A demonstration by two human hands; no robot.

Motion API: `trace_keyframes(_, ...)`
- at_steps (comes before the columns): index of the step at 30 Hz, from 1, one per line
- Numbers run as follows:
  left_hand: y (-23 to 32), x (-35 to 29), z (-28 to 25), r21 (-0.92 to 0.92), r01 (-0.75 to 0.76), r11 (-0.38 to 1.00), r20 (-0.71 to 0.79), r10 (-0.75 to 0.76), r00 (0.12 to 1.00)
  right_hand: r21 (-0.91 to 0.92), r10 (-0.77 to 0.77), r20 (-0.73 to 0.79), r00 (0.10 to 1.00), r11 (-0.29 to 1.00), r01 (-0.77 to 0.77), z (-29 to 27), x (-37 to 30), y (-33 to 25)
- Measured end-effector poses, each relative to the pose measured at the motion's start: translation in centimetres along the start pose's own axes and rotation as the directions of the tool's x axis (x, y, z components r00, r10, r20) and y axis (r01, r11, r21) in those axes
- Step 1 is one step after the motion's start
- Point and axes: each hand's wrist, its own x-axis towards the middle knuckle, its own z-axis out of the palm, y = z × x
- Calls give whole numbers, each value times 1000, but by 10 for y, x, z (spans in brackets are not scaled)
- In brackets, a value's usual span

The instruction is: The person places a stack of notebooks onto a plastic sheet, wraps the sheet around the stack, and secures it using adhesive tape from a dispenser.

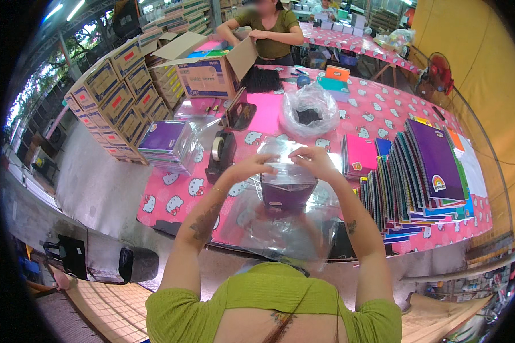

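Observation:
In front of me on the table is a small stack of purple notebooks point(289, 191) inside a clear plastic bag point(286, 228), whose loose film spreads toward the table's near edge. At the bag's far end, my left hand point(252, 168) has its fingers on the film from the left. My right hand point(316, 163) holds the film from the right, its fingers bent. Glare on the film hides part of the fingertips' contact. A tape dispenser point(219, 150) stands left of my left hand. Just beyond my hands sits a crumpled clear plastic bag point(309, 108) with something black inside.
Spiral notebooks point(406, 171) lean in a long row at the right. Wrapped purple notebooks point(166, 140) are stacked at the left. Across the table point(171, 197), a person point(272, 34) reaches into an open carton point(209, 77). Stacked cartons point(114, 94) stand left; a red fan point(439, 74) stands right.

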Motion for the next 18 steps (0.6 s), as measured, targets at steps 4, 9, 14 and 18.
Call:
trace_keyframes(4, 10, 9, 15, 1, -21, 1000, 98, 20, 995, 95, -116, -28, 993, 989, 118, -3, -5, 7)
trace_keyframes(9, 34, -20, 12, 499, -291, 816, 153, 248, 957, -139, -114, 61, 992, 983, 122, -13, -41, -14)
trace_keyframes(14, 27, -48, 40, 866, -405, 295, 217, 507, 834, -570, -300, 73, 951, 770, 287, 12, -59, 2)
trace_keyframes(18, 12, -45, 45, 841, -392, 372, 155, 529, 835, -516, -310, -76, 948, 826, 229, 24, -67, -9)
